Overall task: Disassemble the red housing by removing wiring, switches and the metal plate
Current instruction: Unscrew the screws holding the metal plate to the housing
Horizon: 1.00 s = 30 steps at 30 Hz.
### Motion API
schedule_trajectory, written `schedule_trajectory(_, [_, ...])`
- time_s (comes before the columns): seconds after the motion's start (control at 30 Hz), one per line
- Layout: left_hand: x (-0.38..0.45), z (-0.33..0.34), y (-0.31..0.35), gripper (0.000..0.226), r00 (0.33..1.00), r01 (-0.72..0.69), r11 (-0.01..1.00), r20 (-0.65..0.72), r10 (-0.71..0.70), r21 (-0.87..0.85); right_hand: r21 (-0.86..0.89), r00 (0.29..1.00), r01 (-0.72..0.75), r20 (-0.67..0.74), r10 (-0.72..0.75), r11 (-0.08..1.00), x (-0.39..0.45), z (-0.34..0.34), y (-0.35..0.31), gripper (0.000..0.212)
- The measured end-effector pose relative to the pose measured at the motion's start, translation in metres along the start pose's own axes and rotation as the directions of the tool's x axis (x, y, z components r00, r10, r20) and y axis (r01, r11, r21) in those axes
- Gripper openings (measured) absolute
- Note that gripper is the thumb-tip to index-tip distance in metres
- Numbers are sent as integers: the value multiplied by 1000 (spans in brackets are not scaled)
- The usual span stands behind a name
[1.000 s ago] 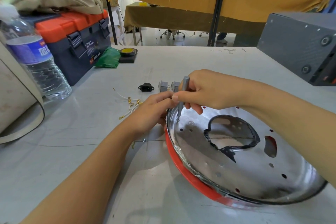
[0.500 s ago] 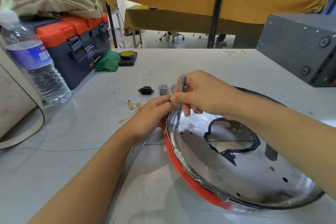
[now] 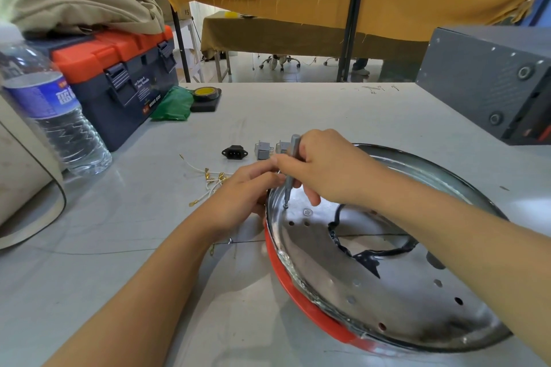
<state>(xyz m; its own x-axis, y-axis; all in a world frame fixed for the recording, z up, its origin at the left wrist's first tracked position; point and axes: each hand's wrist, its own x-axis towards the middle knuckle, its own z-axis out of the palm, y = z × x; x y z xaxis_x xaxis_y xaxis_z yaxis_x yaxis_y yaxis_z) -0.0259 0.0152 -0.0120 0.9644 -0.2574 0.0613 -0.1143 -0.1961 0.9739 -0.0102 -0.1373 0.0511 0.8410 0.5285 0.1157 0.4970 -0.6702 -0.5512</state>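
Observation:
The red housing [image 3: 286, 280] lies on the table at the right, with a shiny round metal plate [image 3: 357, 286] set in it. The plate has several small holes and a large central opening edged in black. My right hand [image 3: 325, 167] is closed around a grey screwdriver [image 3: 290, 170] held upright, its tip on a screw near the plate's left rim. My left hand [image 3: 241, 197] grips the housing's left edge just beside the tip. Loose white wires [image 3: 208, 179] with gold terminals, a black power socket [image 3: 235, 152] and two grey switches [image 3: 264, 149] lie behind my hands.
A water bottle [image 3: 56, 116] and an orange-and-navy toolbox [image 3: 119, 77] stand at the left. A green bag [image 3: 173, 104] and a tape roll [image 3: 206, 93] sit beside the toolbox. A dark grey box [image 3: 489, 80] occupies the back right. A thin wire [image 3: 235, 243] lies near the housing.
My hands and the screwdriver stay on the same screw. The view has shifted slightly, and my right fingers have re-gripped the shaft a little.

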Motion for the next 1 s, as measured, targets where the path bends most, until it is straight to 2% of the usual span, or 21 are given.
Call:
schedule_trajectory(0.27, [-2, 1, 2, 23, 999, 26, 1000, -32, -26, 4, 157, 985, -8, 172, -19, 988, -1, -10, 1, 38])
schedule_trajectory(0.43, [-2, 2, 1, 22, 999, 16, 1000, -48, -15, 10, 83, 973, 58, 217, -75, 995, -2, -10, 2, 39])
schedule_trajectory(0.6, [-2, 2, 4, 32, 999, 10, 1000, -40, -10, 7, 155, 945, 80, 302, -124, 985, -3, -23, 6, 29])
schedule_trajectory(0.8, [-3, 3, 5, 34, 999, 20, 1000, -46, -20, 6, 162, 913, 87, 382, -143, 983, -1, -31, 6, 16])
schedule_trajectory(1.0, [-2, 2, 5, 33, 999, 24, 1000, -48, -23, 4, 180, 924, 43, 366, -108, 983, 0, -25, 3, 20])
